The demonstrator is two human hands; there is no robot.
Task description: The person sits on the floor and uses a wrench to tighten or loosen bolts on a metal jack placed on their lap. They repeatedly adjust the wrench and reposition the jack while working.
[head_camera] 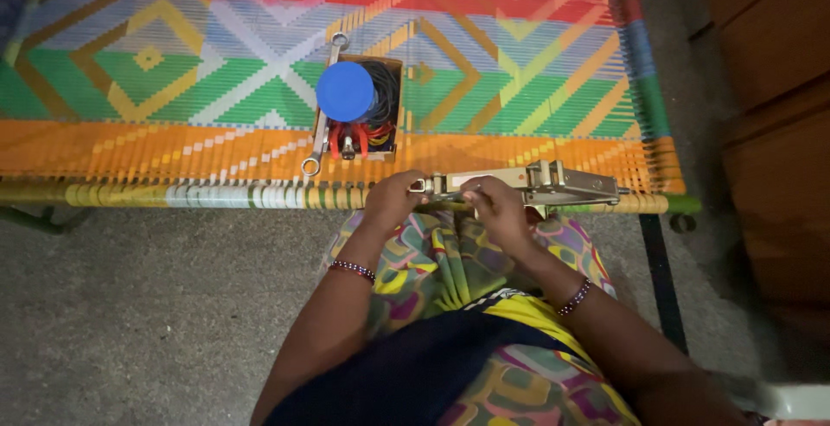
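Hands at lower centre work a metal tool (pixel 527 185) lying on the cot's edge: left hand (pixel 393 201) grips its end, right hand (pixel 500 205) pinches a part near it, seemingly mid-adjustment. Beyond, a box (pixel 391 67) holds a blue lid (pixel 345 91), pliers (pixel 350 140) and a wrench (pixel 320 128) on the woven cot (pixel 173 71).

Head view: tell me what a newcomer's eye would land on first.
The brightly woven cot with red, green and orange diamond patterns fills the top. On it sits a small box holding a blue lid and black wire. At its front edge, both hands, left hand and right hand, hold a metal tool.
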